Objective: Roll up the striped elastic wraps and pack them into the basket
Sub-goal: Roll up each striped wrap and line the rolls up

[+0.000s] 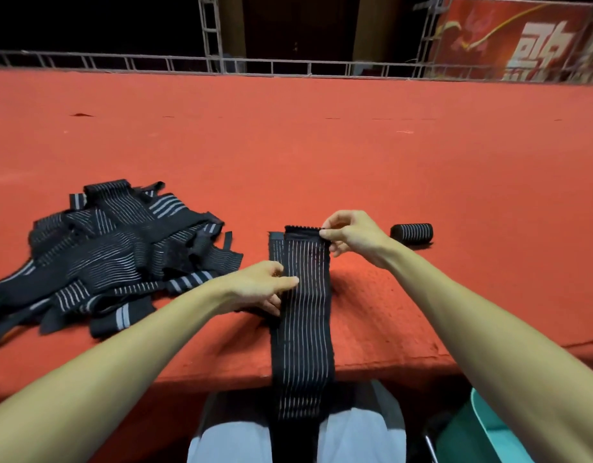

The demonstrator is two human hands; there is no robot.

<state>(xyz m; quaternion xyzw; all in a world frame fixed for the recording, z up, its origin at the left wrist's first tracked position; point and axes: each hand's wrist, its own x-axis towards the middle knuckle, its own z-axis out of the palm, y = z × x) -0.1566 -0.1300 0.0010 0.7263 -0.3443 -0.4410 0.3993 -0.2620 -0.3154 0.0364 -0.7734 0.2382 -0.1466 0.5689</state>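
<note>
A black elastic wrap with thin white stripes (305, 315) lies stretched flat from the table's middle toward me and hangs over the front edge onto my lap. My right hand (350, 233) pinches its far top corner. My left hand (265, 287) presses on the wrap's left edge, thumb on top and fingers tucked under it. A pile of several unrolled striped wraps (114, 255) lies to the left. One rolled wrap (411, 233) rests on the table to the right of my right hand.
The red cloth-covered table (321, 155) stretches far ahead. A teal container's rim (482, 426) shows at the bottom right beside my lap, partly behind my right forearm. A metal truss railing (221, 65) and a red banner (522, 41) stand beyond the table.
</note>
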